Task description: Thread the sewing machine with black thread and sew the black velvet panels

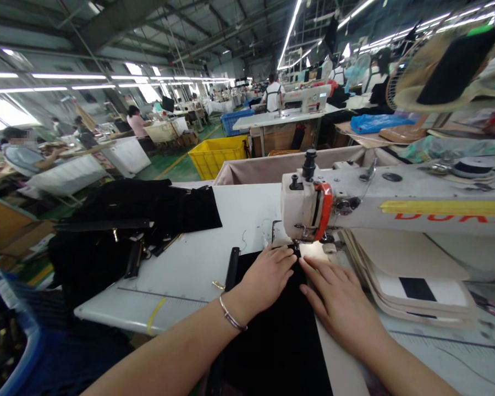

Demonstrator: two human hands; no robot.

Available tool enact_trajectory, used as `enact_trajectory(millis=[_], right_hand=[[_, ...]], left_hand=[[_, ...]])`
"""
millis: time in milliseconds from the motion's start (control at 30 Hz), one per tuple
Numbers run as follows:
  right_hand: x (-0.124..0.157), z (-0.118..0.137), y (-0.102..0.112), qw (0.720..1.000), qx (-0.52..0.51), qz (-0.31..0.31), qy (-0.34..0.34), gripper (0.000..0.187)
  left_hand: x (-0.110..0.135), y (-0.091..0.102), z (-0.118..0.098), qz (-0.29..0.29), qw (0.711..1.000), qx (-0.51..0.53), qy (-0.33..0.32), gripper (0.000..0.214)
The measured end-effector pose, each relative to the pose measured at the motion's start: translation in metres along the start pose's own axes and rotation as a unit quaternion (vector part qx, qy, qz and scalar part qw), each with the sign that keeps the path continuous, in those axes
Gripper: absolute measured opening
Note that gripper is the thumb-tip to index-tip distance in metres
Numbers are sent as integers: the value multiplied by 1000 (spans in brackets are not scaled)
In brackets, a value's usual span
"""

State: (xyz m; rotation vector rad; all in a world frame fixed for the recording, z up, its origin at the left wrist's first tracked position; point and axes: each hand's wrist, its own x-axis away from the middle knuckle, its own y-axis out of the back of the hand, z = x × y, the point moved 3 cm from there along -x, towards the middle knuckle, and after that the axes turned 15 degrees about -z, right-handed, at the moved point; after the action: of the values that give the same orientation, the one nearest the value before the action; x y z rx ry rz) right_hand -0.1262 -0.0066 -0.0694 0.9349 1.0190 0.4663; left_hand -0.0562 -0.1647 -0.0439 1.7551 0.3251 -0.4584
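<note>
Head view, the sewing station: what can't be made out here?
- The needle under the sewing machine: hidden by the machine's head and the fingertips.
- The machine's red lettering: cut off below a yellow strip and by the right edge.
- The black fabric under the left hand and right hand: too dark to show seams; runs off the bottom edge.
- The black pile on the table: separate pieces indistinct.
- Distant workers: too small.

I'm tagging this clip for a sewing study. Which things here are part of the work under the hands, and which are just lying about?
In the work:
left hand, flat on the black fabric
right hand, flat on the same fabric
sewing machine, its head just beyond the fingertips

Lying about:
pile of black pieces at the table's left
stack of beige pieces beside the right hand
yellow crate on the floor
</note>
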Motion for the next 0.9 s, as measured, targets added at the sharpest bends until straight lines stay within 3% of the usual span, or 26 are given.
enact_trajectory(millis=[300, 400, 500, 567, 600, 667, 733, 900], right_hand=[[-3, 0, -3, 1000, 10, -4, 0, 49], [2, 1, 0, 1000, 6, -8, 6, 48], [24, 8, 12, 999, -2, -29, 31, 45], [44, 14, 24, 995, -15, -59, 75, 44], [54, 17, 30, 992, -23, -75, 98, 44], [68, 21, 40, 986, -33, -98, 133, 45], [75, 23, 45, 983, -28, -109, 146, 44], [70, 27, 47, 979, 10, -107, 175, 42]], left_hand=[[-2, -7, 6, 5, 1000, 0, -2, 32], [1, 0, 4, 25, 1000, -3, 12, 36], [19, 23, -15, 100, 993, 53, -16, 42], [41, 40, -33, 158, 978, 121, -70, 55], [53, 47, -42, 182, 968, 130, -110, 49], [73, 55, -53, 167, 966, 116, -160, 32], [85, 55, -57, 147, 969, 92, -178, 30], [83, 53, -57, 150, 969, 77, -179, 30]])
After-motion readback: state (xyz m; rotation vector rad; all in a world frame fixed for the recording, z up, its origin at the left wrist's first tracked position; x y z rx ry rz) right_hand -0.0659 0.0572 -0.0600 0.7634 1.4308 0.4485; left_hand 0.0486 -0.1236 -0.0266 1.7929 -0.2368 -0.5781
